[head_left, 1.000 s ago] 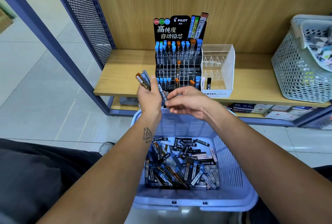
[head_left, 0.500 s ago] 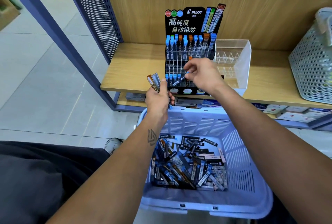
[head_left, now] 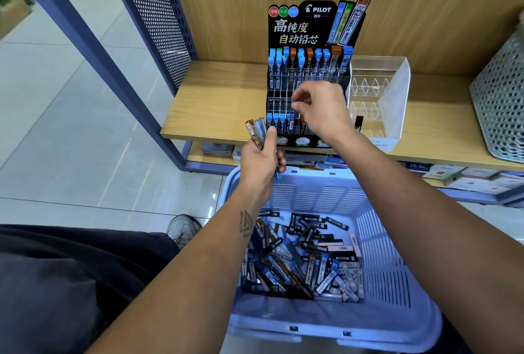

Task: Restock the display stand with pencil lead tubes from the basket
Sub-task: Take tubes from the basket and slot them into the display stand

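The black Pilot display stand (head_left: 307,27) sits on the wooden shelf (head_left: 215,104), its upper row filled with blue- and orange-capped lead tubes. My right hand (head_left: 321,111) is up against the stand's lower row and pinches a blue-capped tube (head_left: 295,104) between thumb and fingers. Just left of the stand's foot, my left hand (head_left: 262,159) grips a small bunch of lead tubes (head_left: 256,131), orange and grey ends sticking up. Below my arms stands the lilac plastic basket (head_left: 397,297) with several loose lead tubes (head_left: 303,257) piled on its bottom.
A clear acrylic bin (head_left: 380,92) stands right of the stand. A grey perforated basket (head_left: 502,98) is at the shelf's far right. Boxed stock lies on the lower shelf (head_left: 467,176). A blue perforated upright (head_left: 153,13) bounds the shelf on the left; my shoe (head_left: 184,229) rests on the tiled floor.
My right hand took one tube from the bunch in my left hand and carried it up to the stand's lower row. The left hand stayed beside the stand's foot.
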Available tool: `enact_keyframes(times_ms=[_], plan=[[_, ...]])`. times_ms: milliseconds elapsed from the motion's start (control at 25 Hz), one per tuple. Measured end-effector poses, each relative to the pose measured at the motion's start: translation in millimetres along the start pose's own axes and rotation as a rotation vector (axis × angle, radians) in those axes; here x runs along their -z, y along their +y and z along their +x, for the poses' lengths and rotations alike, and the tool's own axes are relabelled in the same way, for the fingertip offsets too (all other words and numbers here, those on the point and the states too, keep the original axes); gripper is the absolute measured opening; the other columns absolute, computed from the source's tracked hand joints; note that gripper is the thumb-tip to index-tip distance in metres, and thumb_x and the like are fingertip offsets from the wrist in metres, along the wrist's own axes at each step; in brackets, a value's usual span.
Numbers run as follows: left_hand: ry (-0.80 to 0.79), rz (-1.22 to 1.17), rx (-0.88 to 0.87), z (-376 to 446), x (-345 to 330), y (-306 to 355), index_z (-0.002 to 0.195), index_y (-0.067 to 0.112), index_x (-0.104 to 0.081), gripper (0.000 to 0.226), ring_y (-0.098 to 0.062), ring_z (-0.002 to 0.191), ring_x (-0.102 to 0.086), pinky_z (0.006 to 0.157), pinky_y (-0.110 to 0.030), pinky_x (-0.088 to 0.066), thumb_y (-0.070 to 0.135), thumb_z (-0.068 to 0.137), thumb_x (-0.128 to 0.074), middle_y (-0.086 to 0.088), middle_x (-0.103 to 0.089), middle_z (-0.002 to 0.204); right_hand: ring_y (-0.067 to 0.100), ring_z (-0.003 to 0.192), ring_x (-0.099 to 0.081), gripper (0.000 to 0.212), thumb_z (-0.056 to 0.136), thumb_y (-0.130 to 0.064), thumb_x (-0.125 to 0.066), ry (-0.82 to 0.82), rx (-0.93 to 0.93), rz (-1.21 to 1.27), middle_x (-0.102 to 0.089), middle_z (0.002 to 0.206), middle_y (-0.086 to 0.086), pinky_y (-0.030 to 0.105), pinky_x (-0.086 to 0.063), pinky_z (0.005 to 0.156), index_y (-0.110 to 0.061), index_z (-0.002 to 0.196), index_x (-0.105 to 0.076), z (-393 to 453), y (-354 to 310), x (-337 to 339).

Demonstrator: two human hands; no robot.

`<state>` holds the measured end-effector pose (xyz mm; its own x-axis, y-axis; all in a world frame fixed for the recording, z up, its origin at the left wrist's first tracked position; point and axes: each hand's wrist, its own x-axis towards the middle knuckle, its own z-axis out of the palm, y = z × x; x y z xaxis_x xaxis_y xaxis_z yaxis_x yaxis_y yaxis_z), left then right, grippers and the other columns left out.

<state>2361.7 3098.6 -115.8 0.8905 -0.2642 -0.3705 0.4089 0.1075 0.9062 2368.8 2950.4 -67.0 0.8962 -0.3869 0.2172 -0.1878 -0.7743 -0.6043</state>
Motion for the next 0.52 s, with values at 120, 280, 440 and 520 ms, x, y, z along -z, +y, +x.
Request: enact_keyframes(times_ms=[120, 280, 440, 520], plan=[[-0.006, -0.006, -0.006, -0.4, 1.3, 0.8, 0.089, 0.013, -0.053, 0.025, -0.017, 0.048, -0.045, 0.042, -0.026, -0.036, 0.032, 0.105, -0.055, -0.004, -0.046, 0.058, 0.014, 0.082, -0.067, 0.005, 0.089, -0.010, -0.074, 0.008, -0.012, 0.027, -0.069, 0.084, -0.004, 0.034, -0.058, 0.084, -0.013, 0.093, -0.075, 0.3, -0.2, -0.7], [-0.015, -0.010, 0.001, -2.1, 2.5, 0.2, 0.089, 0.013, -0.053, 0.024, -0.017, 0.049, -0.044, 0.042, -0.026, -0.034, 0.031, 0.105, -0.055, -0.004, -0.046, 0.058, 0.016, 0.082, -0.067, 0.005, 0.089, -0.011, -0.074, -0.033, -0.003, 0.004, -0.072, 0.088, 0.002, 0.037, -0.058, 0.085, -0.011, 0.094, -0.075, -3.6, 2.1, -5.6], [-0.064, -0.007, -0.002, -4.5, 3.5, 2.9, 0.089, 0.011, -0.051, 0.027, -0.016, 0.048, -0.043, 0.042, -0.026, -0.033, 0.033, 0.104, -0.056, -0.005, -0.045, 0.059, 0.018, 0.088, -0.065, 0.008, 0.091, -0.013, -0.073, -0.036, 0.033, -0.094, -0.070, 0.100, 0.005, 0.035, -0.055, 0.087, -0.009, 0.096, -0.078, -7.1, 5.3, -8.3], [-0.103, -0.003, -0.002, -6.7, 2.7, 5.1, 0.087, 0.011, -0.050, 0.028, -0.015, 0.048, -0.043, 0.042, -0.025, -0.032, 0.033, 0.104, -0.056, -0.004, -0.046, 0.060, 0.015, 0.087, -0.061, 0.007, 0.091, -0.014, -0.072, 0.008, 0.016, -0.061, -0.065, 0.098, 0.000, 0.030, -0.052, 0.085, -0.011, 0.093, -0.078, -6.8, 1.3, -2.2]])
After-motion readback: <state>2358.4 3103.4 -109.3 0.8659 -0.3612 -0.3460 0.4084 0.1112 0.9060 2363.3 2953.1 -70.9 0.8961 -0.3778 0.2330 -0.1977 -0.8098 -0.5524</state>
